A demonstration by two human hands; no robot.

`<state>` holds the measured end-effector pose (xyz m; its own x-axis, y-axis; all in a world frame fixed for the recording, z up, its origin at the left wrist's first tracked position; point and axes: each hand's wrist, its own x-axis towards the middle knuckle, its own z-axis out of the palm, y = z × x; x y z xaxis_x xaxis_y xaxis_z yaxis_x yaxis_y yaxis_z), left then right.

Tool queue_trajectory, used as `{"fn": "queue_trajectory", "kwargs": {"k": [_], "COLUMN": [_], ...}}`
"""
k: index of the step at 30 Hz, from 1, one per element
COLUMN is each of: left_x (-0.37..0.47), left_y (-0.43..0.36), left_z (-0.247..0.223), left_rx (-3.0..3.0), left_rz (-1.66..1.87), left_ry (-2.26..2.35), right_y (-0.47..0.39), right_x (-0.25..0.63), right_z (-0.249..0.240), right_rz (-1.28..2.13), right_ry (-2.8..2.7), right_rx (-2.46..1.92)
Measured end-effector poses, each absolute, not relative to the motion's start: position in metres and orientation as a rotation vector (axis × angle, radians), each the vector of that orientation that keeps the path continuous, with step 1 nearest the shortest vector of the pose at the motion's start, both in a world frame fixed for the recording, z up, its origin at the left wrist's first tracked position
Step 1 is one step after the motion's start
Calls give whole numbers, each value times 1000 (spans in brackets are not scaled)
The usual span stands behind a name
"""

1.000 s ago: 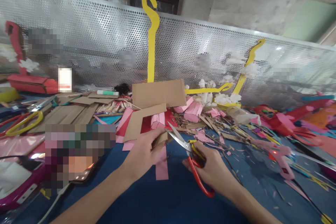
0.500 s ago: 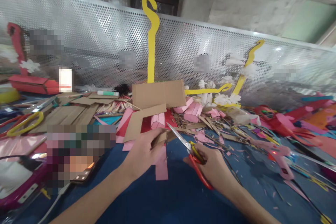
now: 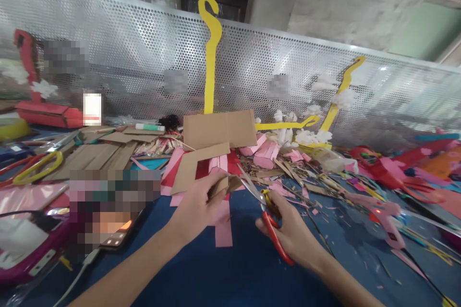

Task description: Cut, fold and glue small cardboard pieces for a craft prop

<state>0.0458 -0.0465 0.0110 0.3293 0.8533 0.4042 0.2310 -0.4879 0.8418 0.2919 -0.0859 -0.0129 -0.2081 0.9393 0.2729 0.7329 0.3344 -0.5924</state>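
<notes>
In the head view my left hand (image 3: 196, 206) pinches a small piece of brown cardboard (image 3: 235, 183) over the blue table. My right hand (image 3: 293, 228) grips scissors (image 3: 276, 242) with red and yellow handles, fingers wrapped through the loops. Their blades are parted and point away to the upper left, right by the cardboard's edge; whether they touch it I cannot tell. Beneath my left hand lies a pink paper strip (image 3: 224, 230). Just beyond are a bent cardboard cutout (image 3: 183, 172) and red and pink paper. My left fingertips are partly hidden.
A cardboard box (image 3: 219, 129) stands behind, with a yellow hook-necked cutout (image 3: 210, 72) rising at its back. To the right lie a pink glue gun (image 3: 385, 211) and scattered scraps. A purple power strip (image 3: 32, 268) sits at left. Perforated metal (image 3: 245, 62) closes off the back.
The scissor blades have spread wider apart, and my right hand has shifted slightly right and down. My left hand keeps its hold on the cardboard. The whole view has drifted a little.
</notes>
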Motion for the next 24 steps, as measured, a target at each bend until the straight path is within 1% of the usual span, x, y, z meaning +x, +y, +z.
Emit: {"fn": "queue_trajectory", "kwargs": {"k": [12,24], "left_x": [45,45], "left_y": [-49,-49], "left_z": [7,8], "left_rx": [2116,2148], "left_rz": [1158,1167], "left_ry": [1018,1053], "right_y": [-86,-86], "right_x": [292,290], "right_z": [-21,-18], "right_rz": [463,440], "right_ry": [-1991,-1957], "right_rx": [-1498,-1518]}}
